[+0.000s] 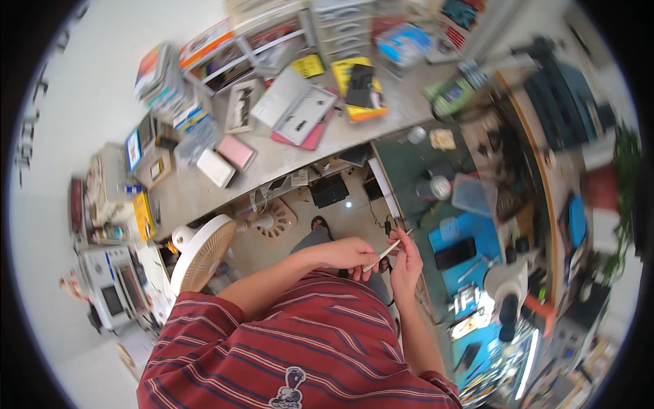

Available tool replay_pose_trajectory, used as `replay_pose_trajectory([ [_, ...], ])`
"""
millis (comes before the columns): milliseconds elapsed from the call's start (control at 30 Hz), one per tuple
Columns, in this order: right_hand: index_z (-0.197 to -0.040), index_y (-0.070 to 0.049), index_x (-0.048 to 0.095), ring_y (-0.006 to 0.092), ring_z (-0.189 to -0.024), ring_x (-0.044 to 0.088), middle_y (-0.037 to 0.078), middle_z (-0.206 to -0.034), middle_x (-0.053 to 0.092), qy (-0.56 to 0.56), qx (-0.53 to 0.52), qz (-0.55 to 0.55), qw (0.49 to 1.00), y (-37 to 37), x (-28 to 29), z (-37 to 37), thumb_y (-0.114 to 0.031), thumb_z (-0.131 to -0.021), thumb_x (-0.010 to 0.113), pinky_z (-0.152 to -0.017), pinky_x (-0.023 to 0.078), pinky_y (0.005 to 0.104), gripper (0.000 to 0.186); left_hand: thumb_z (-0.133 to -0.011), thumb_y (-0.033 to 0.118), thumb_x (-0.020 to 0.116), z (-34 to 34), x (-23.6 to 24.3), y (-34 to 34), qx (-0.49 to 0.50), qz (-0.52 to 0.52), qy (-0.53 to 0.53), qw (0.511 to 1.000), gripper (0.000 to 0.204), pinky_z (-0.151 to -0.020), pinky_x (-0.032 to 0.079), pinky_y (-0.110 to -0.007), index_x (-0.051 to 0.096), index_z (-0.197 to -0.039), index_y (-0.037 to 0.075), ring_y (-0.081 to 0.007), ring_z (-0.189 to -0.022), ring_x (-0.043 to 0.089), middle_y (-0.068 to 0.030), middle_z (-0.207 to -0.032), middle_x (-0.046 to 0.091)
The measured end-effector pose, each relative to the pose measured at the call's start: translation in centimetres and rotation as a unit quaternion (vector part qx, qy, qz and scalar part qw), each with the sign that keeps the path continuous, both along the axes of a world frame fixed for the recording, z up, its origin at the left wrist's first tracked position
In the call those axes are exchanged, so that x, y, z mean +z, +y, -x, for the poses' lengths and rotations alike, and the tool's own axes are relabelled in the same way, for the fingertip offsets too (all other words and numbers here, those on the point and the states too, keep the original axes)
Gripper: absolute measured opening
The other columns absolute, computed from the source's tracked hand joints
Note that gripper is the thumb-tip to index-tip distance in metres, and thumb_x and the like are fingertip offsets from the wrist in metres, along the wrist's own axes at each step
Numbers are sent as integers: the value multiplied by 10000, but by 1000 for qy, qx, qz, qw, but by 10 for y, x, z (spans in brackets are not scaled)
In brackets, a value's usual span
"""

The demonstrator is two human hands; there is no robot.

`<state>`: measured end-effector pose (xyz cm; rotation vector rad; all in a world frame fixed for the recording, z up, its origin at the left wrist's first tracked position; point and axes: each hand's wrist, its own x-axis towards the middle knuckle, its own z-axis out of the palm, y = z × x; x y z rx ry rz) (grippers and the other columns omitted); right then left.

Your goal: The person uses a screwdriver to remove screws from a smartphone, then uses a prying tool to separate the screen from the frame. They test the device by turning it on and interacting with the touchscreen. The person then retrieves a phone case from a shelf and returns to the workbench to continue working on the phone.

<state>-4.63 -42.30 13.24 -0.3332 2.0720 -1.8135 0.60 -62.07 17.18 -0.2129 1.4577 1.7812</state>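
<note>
A thin pale stick [389,251] slants between my two hands, in front of my striped red shirt. My left hand [353,255] has its fingers curled round the lower end of it. The fingers of my right hand [407,260] pinch the upper end. What kind of stick it is cannot be made out at this size. Both hands hang over the gap between the benches, apart from the bench tops.
A white fan [204,253] stands close to my left arm. The grey bench [300,155] ahead carries an open white box [305,116] and books. On my right, a blue mat [487,228] holds a black phone [455,253], beside a microscope [507,290].
</note>
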Motion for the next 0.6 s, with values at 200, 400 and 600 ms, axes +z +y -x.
replay_pose_trajectory([
  [200, -1189, -57, 682, 276, -853, 641, 130, -973, 624, 378, 205, -193, 882, -125, 21, 58, 1, -879, 691, -710, 525, 355, 316, -1084, 308, 455, -8, 0, -77, 241, -128, 23, 962, 353, -638, 506, -237, 670, -1054, 30, -137, -718, 680, -63, -834, 723],
  [400, -1050, 3, 712, 233, -845, 674, 117, -1017, 684, 170, 226, -90, 955, -263, 9, 105, -23, -888, 725, -759, 553, 327, 164, -1055, 194, 541, -10, -81, -124, 616, 166, 71, 767, 264, -746, 524, -271, 598, -1239, 13, -113, -891, 649, -66, -1001, 702],
  [600, -1037, 12, 713, 198, -897, 703, 122, -1041, 716, 151, 291, 14, 945, -359, -39, 119, 15, -860, 748, -745, 568, 287, 181, -1013, 101, 592, 2, -115, -184, 719, 292, 92, 624, 334, -865, 507, -284, 535, -1332, 23, -132, -984, 604, -72, -1142, 643],
])
